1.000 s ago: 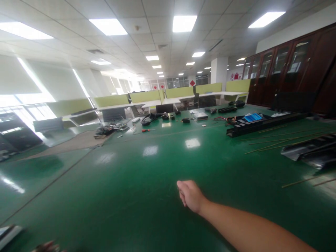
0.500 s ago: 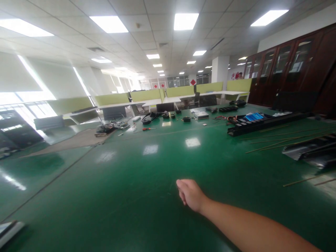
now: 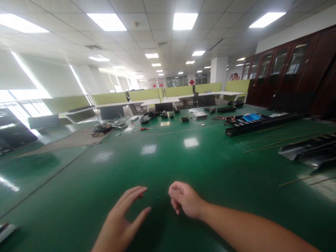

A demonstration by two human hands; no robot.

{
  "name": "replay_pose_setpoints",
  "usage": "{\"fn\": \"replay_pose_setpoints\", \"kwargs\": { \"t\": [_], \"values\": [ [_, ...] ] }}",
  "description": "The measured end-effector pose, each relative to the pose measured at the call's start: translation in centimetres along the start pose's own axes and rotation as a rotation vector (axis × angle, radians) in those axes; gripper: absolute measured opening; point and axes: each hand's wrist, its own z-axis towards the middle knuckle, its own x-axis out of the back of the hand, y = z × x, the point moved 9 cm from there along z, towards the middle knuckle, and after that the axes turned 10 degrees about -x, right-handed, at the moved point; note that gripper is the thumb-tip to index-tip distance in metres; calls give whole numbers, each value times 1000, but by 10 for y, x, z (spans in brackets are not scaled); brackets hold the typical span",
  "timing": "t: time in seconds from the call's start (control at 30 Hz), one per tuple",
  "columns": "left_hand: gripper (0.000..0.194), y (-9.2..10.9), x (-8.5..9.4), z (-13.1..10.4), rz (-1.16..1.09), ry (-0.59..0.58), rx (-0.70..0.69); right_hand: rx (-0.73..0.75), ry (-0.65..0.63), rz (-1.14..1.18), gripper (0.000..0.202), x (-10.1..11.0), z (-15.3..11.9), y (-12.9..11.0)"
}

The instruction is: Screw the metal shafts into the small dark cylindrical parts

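My left hand (image 3: 122, 213) is open, thumb and fingers apart, with nothing between them. It hovers over the near part of the green tabletop (image 3: 162, 161), its fingertips pointing toward my other hand. To the right of it, my right hand (image 3: 185, 198) is closed, the fingers curled in and the thumb pressed against them. Whatever it may hold is hidden or too small to make out. A small gap separates the two hands.
A screwdriver (image 3: 146, 128), a white box (image 3: 200, 115) and several black parts lie along the far side. Long thin rods (image 3: 273, 142) and black metal channels (image 3: 301, 150) are at right. A pale-edged object (image 3: 7, 232) sits at the lower left.
My left hand has come into view from below, open. My right hand has shifted slightly left and stays closed. The view has turned a little.
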Motion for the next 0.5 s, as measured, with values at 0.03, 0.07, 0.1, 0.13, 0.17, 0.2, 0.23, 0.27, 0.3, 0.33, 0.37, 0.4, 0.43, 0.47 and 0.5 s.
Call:
{"fn": "replay_pose_setpoints", "kwargs": {
  "t": [0.03, 0.07, 0.1, 0.13, 0.17, 0.2, 0.23, 0.27, 0.3, 0.33, 0.37, 0.4, 0.43, 0.47, 0.5],
  "values": [
    [43, 6, -16, 8, -68, -22, -6, -11, -48, 32, 52, -6, 0, 2],
    [41, 12, -32, 14, -137, -58, -10, -22, -93, 64, 53, -11, 0, 3],
    [35, 18, -43, 19, -205, -72, -16, -31, -133, 99, 54, -15, 0, 4],
    [29, 22, -53, 22, -265, -73, -10, -39, -169, 137, 53, -18, 0, 6],
    [24, 25, -59, 23, -316, -61, 5, -47, -200, 177, 52, -20, 1, 6],
    [22, 26, -63, 23, -357, -36, 29, -54, -222, 214, 51, -21, 1, 7],
    [21, 25, -67, 21, -386, -9, 64, -61, -236, 245, 49, -21, 1, 8],
    [22, 23, -69, 19, -406, 14, 105, -69, -247, 263, 48, -22, 2, 9],
    [22, 21, -72, 17, -418, 28, 146, -77, -255, 270, 48, -22, 2, 10],
    [23, 18, -73, 14, -423, 41, 189, -84, -263, 267, 48, -22, 3, 11],
    [25, 14, -72, 11, -426, 57, 236, -94, -272, 261, 49, -22, 3, 12],
    [29, 9, -69, 8, -427, 81, 285, -104, -284, 252, 52, -24, 3, 13],
    [34, 3, -62, 4, -426, 114, 333, -117, -296, 247, 55, -25, 4, 13],
    [38, -4, -51, 0, -417, 155, 381, -131, -306, 245, 58, -26, 4, 14],
    [42, -12, -37, -6, -393, 205, 423, -144, -310, 249, 59, -26, 4, 15]
  ]
}}
